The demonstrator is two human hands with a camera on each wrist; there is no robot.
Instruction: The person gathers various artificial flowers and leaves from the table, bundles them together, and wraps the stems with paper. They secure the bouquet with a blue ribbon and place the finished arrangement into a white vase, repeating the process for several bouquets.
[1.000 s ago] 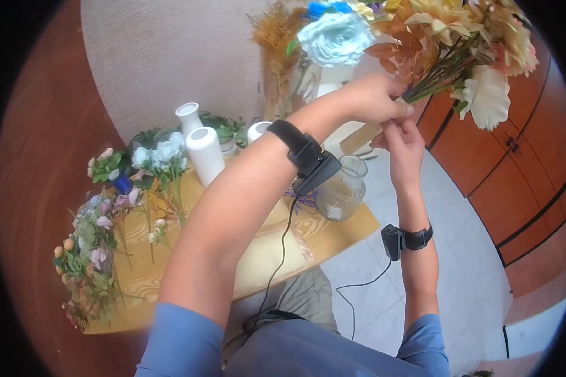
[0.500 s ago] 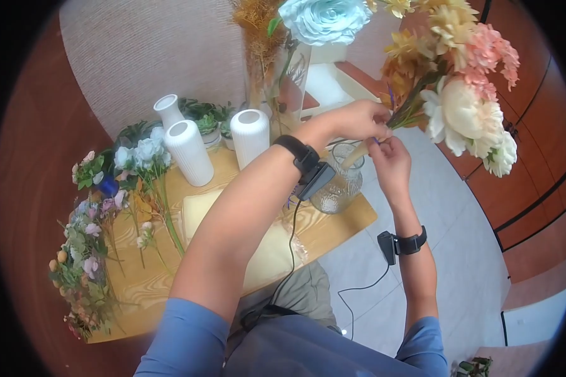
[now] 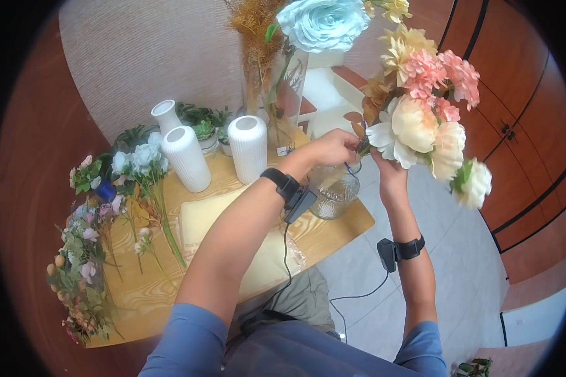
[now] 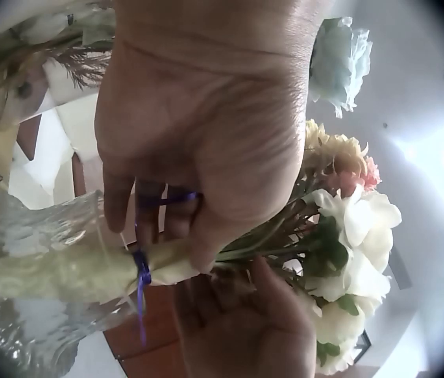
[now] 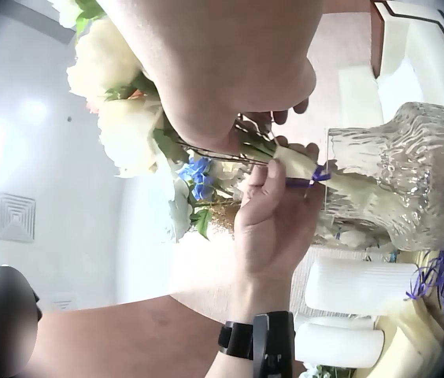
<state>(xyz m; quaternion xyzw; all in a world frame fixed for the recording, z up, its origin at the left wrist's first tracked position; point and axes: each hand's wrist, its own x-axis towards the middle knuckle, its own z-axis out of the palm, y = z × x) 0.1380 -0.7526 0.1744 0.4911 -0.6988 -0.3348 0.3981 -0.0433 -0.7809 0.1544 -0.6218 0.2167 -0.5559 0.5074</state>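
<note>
A bouquet of cream, white and pink flowers point(image 3: 415, 122) tilts to the right, its stems bound in pale wrapping point(image 4: 96, 272) with a purple ribbon point(image 4: 142, 272). The wrapped end stands inside the mouth of a clear textured glass vase point(image 3: 334, 193), point(image 5: 427, 177). My left hand point(image 3: 334, 149), point(image 4: 206, 126) grips the stems at the top of the wrapping, thumb on one side and fingers on the other. Close above it, my right hand point(image 3: 391, 174), point(image 5: 230, 71) holds the stems under the blooms, its fingers curled round them and partly hidden.
White ribbed vases point(image 3: 248, 147) and potted succulents point(image 3: 204, 130) stand at the table's back. Loose flowers point(image 3: 85, 270) lie along its left side, pale wrapping sheets point(image 3: 201, 217) mid-table. A tall glass vase point(image 3: 289, 107) holds a blue rose point(image 3: 324, 24). Cabinets point(image 3: 516, 163) stand right.
Both hands have come down and left with the bouquet, and its wrapped end has gone into the glass vase's mouth. The blooms now lean lower towards me; the view has shifted.
</note>
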